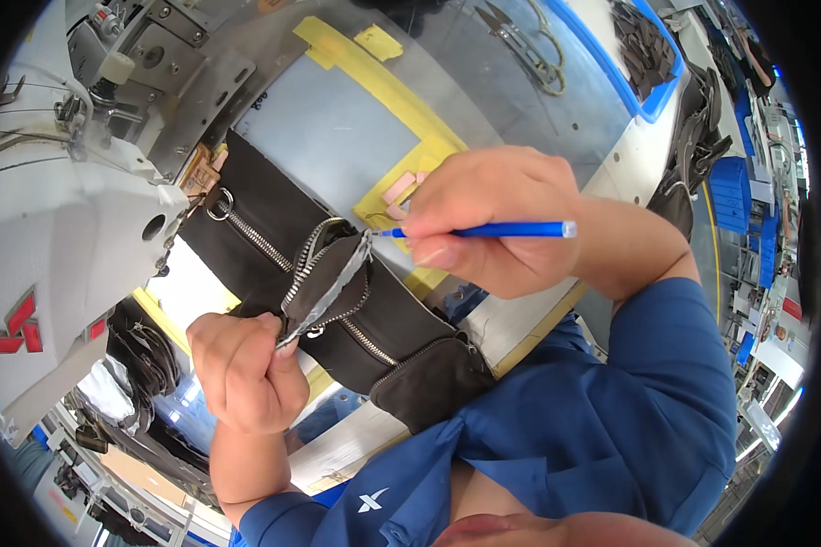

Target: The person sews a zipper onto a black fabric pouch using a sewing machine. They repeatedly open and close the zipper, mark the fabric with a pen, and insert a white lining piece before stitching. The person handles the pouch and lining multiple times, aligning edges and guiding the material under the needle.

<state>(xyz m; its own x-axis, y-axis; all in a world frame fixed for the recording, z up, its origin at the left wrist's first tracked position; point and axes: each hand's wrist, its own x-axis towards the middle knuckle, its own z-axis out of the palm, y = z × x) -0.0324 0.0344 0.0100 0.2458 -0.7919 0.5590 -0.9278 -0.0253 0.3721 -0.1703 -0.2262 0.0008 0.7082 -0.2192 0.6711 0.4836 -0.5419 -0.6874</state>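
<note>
The left hand (246, 369) pinches the grey strip (327, 290) over the black zippered panel (337, 301); the right hand (488, 219) grips a blue pen (511, 230), tip touching the strip's far end. Keeping it taut should steady the mark.

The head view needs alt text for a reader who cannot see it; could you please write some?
At a sewing machine, the right hand puts a blue pen to a grey strip that the left hand pinches, over a black zippered fabric piece. Yellow tape marks the metal table.
</note>
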